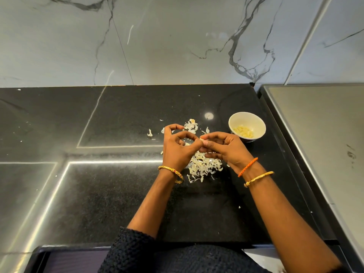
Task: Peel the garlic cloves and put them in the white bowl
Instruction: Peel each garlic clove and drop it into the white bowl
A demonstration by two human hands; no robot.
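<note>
Garlic is small, light and firm, with dry papery skin that tears away in flakes, so we judge it best pinched at its ends with the fingertips. Our left hand [178,148] and right hand [224,148] meet, fingers curled, pinching one clove [201,139] between them; little of it shows. Beneath them, peel scraps [202,167] litter the dark surface [118,194]. Just beyond the right hand stands the white bowl [247,119], with peeled cloves [244,131] inside.
</note>
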